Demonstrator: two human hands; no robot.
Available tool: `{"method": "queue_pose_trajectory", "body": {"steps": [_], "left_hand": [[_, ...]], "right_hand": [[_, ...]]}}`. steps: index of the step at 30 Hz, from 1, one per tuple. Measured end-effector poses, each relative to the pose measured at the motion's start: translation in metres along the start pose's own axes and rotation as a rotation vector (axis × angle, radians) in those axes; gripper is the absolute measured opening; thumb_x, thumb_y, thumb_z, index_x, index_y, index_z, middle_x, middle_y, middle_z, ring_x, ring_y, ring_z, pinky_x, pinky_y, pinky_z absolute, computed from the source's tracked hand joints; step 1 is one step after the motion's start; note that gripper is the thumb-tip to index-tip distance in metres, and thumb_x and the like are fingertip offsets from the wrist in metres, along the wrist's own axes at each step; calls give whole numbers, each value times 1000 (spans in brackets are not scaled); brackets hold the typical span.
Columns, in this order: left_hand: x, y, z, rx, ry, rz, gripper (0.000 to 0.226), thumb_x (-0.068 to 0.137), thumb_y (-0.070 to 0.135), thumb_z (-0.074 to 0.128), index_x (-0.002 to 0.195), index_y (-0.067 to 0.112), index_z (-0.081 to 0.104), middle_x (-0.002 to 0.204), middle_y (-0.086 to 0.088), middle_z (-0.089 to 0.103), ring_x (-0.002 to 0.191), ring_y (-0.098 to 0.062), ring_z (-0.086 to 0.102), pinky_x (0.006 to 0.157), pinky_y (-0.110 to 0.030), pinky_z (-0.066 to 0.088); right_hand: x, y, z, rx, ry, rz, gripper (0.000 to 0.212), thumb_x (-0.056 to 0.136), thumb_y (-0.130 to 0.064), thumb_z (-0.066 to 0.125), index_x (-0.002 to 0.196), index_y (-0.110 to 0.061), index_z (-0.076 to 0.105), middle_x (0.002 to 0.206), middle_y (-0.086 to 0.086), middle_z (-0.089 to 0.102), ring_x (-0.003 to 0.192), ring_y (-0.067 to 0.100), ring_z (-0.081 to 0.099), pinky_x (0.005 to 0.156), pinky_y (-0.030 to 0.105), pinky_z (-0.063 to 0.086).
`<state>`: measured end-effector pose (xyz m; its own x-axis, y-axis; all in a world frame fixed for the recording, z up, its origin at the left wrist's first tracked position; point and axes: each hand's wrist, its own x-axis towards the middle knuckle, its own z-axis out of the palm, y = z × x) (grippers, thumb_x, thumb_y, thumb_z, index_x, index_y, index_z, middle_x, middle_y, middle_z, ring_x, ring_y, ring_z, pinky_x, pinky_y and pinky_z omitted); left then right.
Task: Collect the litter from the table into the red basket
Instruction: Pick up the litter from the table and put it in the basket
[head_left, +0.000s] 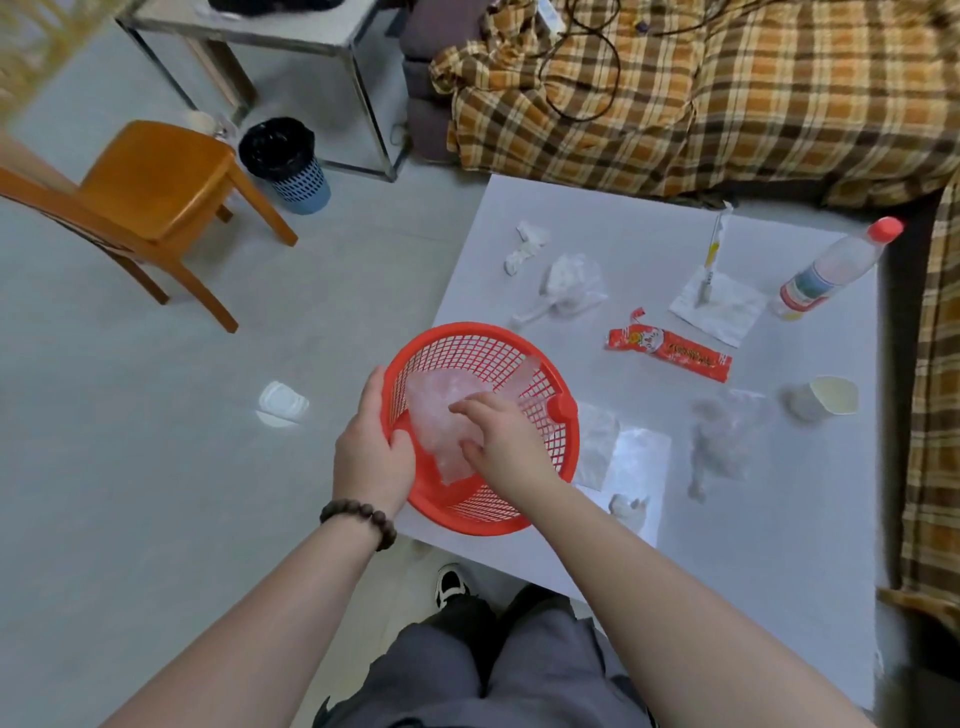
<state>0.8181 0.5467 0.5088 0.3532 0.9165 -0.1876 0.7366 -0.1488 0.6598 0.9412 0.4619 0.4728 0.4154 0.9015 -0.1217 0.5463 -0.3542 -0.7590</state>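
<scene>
The red mesh basket (467, 353) sits at the near left corner of the white table (753, 561). My left hand (371, 447) grips its left rim. My right hand (506, 441) reaches inside, fingers spread over a clear plastic wrapper (436, 415) lying in the basket. Litter lies on the table: a crumpled tissue (524, 247), a crumpled white bag (569, 283), a red snack wrapper (670, 353), a napkin (727, 312) with a thin stick on it, a paper cup (826, 397) on its side, crumpled clear film (727, 436), a flat white packet (634, 457) and a red-capped plastic bottle (831, 270).
A plaid-covered sofa (727, 93) borders the table at the back and right. On the floor to the left stand a wooden chair (156, 187) and a blue bin with a black liner (288, 163), with a white lid (280, 405) lying nearer. A metal side table (291, 31) stands behind.
</scene>
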Motion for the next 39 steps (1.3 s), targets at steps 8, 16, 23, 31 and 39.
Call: {"method": "queue_pose_trajectory", "body": {"steps": [8, 16, 23, 31, 39], "left_hand": [[10, -18, 1, 29, 19, -57, 58, 90, 11, 41, 141, 37, 31, 122, -8, 61, 105, -31, 57, 87, -40, 49], [29, -33, 1, 81, 66, -138, 60, 90, 9, 43, 141, 36, 28, 124, -9, 58, 107, -34, 56, 87, -49, 49], [38, -52, 14, 146, 100, -98, 66, 85, 6, 49, 140, 35, 29, 118, -5, 60, 100, -24, 55, 81, -32, 40], [36, -62, 24, 166, 91, -98, 70, 81, 12, 45, 137, 47, 23, 110, 11, 53, 90, -17, 54, 77, -35, 46], [30, -57, 23, 192, 45, -72, 72, 83, 4, 47, 140, 42, 24, 106, 9, 56, 87, -16, 53, 75, -31, 42]], "right_hand": [[-9, 4, -4, 55, 13, -45, 55, 80, -9, 63, 132, -21, 50, 144, 3, 43, 131, 23, 38, 107, 38, 35], [-17, 112, -7, -18, 190, 332, 53, 81, -31, 67, 130, -21, 48, 139, 7, 42, 129, 25, 35, 105, 35, 32], [8, 214, 31, -278, -145, 536, 71, 82, -41, 64, 142, -28, 29, 156, 7, 16, 142, 30, 12, 112, 42, 27], [13, 247, 58, -485, -245, 529, 54, 84, -11, 52, 133, -28, 36, 150, 4, 22, 134, 32, 21, 97, 40, 38], [12, 231, 46, -346, -114, 508, 13, 81, -1, 44, 84, -10, 53, 96, 9, 54, 97, 28, 45, 61, 32, 32]]}}
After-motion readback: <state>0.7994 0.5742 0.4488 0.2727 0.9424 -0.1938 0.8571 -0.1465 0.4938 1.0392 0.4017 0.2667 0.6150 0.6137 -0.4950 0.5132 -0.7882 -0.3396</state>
